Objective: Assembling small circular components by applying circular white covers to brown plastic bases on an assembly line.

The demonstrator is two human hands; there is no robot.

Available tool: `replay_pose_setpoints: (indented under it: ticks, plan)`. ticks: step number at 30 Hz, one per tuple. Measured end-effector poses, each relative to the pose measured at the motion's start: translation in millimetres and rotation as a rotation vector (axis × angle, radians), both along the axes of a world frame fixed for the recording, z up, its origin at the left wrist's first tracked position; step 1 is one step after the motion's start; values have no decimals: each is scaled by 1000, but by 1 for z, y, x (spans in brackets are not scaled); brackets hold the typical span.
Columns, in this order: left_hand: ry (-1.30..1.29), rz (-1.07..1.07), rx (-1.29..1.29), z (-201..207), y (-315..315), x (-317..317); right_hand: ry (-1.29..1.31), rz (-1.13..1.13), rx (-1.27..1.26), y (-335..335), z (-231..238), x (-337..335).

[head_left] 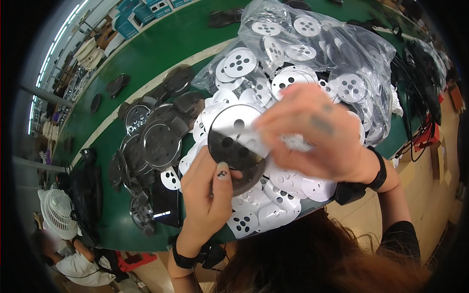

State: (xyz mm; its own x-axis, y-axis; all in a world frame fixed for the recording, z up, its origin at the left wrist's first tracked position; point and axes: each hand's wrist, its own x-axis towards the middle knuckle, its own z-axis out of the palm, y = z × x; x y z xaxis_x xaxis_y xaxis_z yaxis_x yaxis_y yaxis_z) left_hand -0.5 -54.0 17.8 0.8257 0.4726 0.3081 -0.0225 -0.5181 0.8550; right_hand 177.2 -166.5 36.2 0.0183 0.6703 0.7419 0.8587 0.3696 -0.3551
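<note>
Dark round plate (230, 158) sits gripped in the left hand (209, 190); the blurred right hand (312, 134) pinches a white sheet (228, 119); white discs (317, 189) lie beneath both.

Casings (161, 144) lie on the table (112, 219), left of the left hand (207, 195). A bag (383, 53) of discs (307, 24) sits beyond the right hand (312, 132).

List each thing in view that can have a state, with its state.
Dark disc: held, partly covered
White sheet: bent
Left hand: gripping the disc
Right hand: blurred, grip unclear
Clear bag: crumpled
Loose white sheets: heaped
Dark round parts: heaped
White fan: cannot tell if running
</note>
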Motion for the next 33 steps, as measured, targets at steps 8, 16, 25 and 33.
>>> replay_pose_setpoints:
  ticks: [8,16,25,33]
  plan:
    - [-53,193,-179,1,13,-8,275,-163,34,7,5,30]
    - [-463,101,-1009,6,33,-10,116,-76,-294,8,3,29]
    - [-255,-135,-1402,-5,12,-3,307,196,-69,20,-8,18]
    - [-53,-454,-1382,-17,7,1,633,393,-350,15,-3,13]
